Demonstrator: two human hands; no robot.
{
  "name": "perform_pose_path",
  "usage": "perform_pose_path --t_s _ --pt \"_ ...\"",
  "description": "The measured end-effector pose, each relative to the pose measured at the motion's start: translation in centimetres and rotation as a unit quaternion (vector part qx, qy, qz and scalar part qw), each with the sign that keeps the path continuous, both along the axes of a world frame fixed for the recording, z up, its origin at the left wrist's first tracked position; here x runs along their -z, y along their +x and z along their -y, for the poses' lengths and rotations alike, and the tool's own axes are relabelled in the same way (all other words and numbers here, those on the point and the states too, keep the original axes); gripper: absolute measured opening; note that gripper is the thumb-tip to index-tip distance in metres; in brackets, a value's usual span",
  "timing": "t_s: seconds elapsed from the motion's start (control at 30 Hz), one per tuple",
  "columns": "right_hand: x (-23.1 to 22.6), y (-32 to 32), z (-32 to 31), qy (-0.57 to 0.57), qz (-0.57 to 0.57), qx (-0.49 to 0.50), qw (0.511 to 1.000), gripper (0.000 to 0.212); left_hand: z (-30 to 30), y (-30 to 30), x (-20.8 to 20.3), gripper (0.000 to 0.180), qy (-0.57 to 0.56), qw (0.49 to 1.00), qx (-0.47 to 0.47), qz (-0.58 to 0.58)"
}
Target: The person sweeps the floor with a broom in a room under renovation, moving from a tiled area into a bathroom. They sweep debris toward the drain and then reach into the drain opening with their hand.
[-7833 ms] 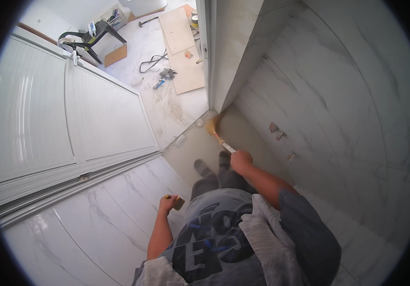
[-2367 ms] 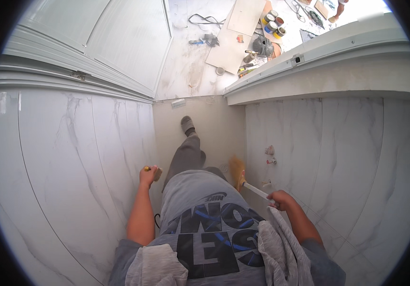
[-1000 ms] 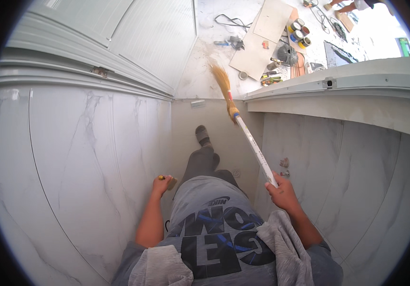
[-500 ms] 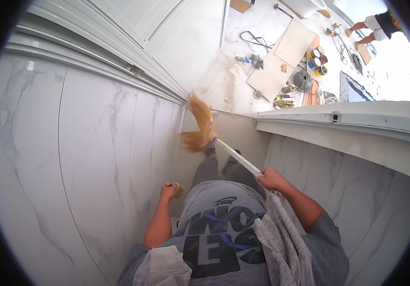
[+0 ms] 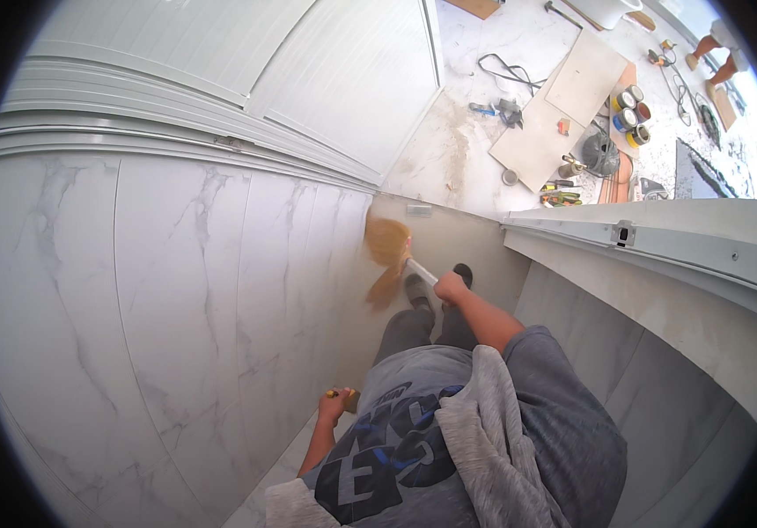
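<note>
My right hand (image 5: pixel 451 287) is closed round the white handle (image 5: pixel 422 271) of a broom, gripping it a short way above the head. The tan straw broom head (image 5: pixel 387 243) is spread in two tufts, partly blurred, low by the left wall and in front of my shoes (image 5: pixel 417 289). Near the left wall, beside my waist, my left hand (image 5: pixel 333 405) is closed on a small paintbrush (image 5: pixel 352 402) with brownish bristles and a yellow-and-dark handle end. Its grip is partly hidden by the fingers.
Marble-look panels (image 5: pixel 185 290) form the left wall below a white sliding door (image 5: pixel 343 84). A metal-railed ledge (image 5: pixel 660 242) runs on the right. Beyond the opening lie boards (image 5: pixel 519 145), several paint cans (image 5: pixel 629 114), hand tools (image 5: pixel 562 195) and cords. A person's legs (image 5: pixel 722 62) show at far right.
My right hand has moved forward and left, closer to the broom head. The broom head has swung nearer my feet. My left hand has come slightly back with the paintbrush. The view has shifted.
</note>
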State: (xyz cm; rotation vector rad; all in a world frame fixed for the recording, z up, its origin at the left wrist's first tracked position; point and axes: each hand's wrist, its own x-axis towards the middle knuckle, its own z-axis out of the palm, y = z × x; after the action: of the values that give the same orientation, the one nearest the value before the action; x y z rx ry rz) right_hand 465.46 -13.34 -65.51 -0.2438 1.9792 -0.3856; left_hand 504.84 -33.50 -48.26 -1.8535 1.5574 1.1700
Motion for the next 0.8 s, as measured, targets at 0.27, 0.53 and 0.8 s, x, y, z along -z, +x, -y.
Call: perform_pose_path --t_s 0.27,0.53,0.8 --pt "-2.2 0.9 -8.0 -0.036 -0.001 0.336 0.941 0.033 -0.7 2.3 0.8 0.034 0.019 0.999 -0.012 0.047" --pt "-19.2 5.4 -16.5 -0.072 -0.09 0.244 0.963 0.043 2.6 0.6 4.8 0.031 0.036 0.996 -0.035 -0.076" --pt "-19.4 8.1 -14.1 -0.021 0.003 0.006 1.0 0.033 3.2 0.3 4.8 0.029 0.029 0.993 -0.079 -0.08"
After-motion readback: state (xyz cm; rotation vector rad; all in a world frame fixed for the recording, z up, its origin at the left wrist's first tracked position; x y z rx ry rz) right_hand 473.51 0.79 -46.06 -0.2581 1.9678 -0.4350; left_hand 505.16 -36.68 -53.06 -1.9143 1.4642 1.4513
